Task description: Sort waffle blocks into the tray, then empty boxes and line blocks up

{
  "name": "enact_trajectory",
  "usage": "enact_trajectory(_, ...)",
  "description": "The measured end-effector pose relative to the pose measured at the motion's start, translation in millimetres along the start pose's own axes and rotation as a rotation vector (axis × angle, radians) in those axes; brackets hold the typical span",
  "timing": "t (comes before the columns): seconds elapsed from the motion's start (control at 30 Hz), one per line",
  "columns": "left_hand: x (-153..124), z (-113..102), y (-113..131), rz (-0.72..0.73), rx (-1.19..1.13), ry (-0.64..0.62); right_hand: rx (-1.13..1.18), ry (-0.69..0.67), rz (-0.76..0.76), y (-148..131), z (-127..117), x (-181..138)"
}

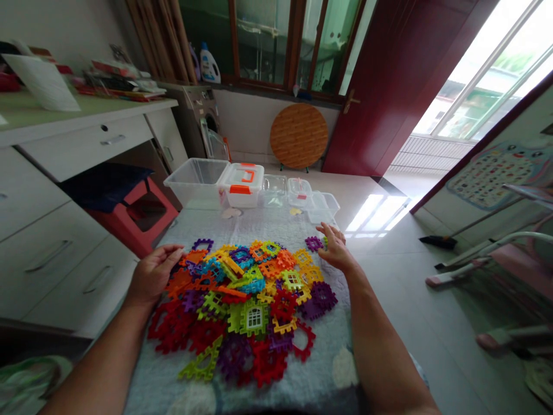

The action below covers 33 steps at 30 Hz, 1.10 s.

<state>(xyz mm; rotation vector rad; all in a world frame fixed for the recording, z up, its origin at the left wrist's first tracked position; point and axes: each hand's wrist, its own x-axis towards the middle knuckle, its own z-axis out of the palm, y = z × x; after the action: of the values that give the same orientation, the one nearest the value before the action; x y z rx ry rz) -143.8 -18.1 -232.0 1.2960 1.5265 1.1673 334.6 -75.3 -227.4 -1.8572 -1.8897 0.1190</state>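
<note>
Pale blue patterned cloth (319,357), bottom centre of frame, bore multicoloured toothed plastic tiles (244,316), heaped mid-frame: seemingly light, stiff, best pinched by their rims. Left hand (154,272), left of centre: half-curled, grip indeterminable. Right hand (336,249), right of centre: lay open.

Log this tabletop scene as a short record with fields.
Left hand: at the pile's left edge; grip unclear
Right hand: open, near a purple piece
Pile: multicoloured plastic pieces with toothed edges, overlapping
Surface: pale patterned cloth
Far end: clear bin left of a lidded box with orange latches
Background: round wooden board, upright near the wall
</note>
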Motion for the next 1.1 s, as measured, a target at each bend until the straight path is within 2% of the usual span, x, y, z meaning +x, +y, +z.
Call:
enact_trajectory(0.1, -0.2, -0.1, -0.3, 0.013, 0.007, 0.002, -0.020, -0.070, 0.021, -3.5, 7.4, 0.8)
enact_trajectory(0.23, -2.2, 0.8, 3.3, 0.014, 0.011, 0.017, -0.010, -0.085, 0.018, -4.6, 12.1, 2.4)
enact_trajectory(0.43, -4.9, 3.1, 10.8, -0.005, 0.018, 0.038, 0.004, -0.018, -0.012, -18.7, -5.0, -1.0)
enact_trajectory(0.6, -2.4, 1.6, 4.9, -0.003, 0.026, 0.023, -0.012, -0.189, -0.176, -46.1, -14.0, -10.3)
enact_trajectory(0.8, 1.5, -0.7, -2.6, 0.009, 0.018, 0.015, -0.163, -0.291, -0.157, -63.5, -3.2, -6.2)
enact_trajectory(0.93, -0.9, 1.7, 3.0, 0.006, 0.011, 0.026, -0.159, -0.272, -0.140, -62.2, -1.8, -2.1)
enact_trajectory(1.1, -4.4, 3.2, 8.4, 0.015, -0.003, 0.027, 0.075, -0.176, -0.085, -51.0, -5.6, -3.7)
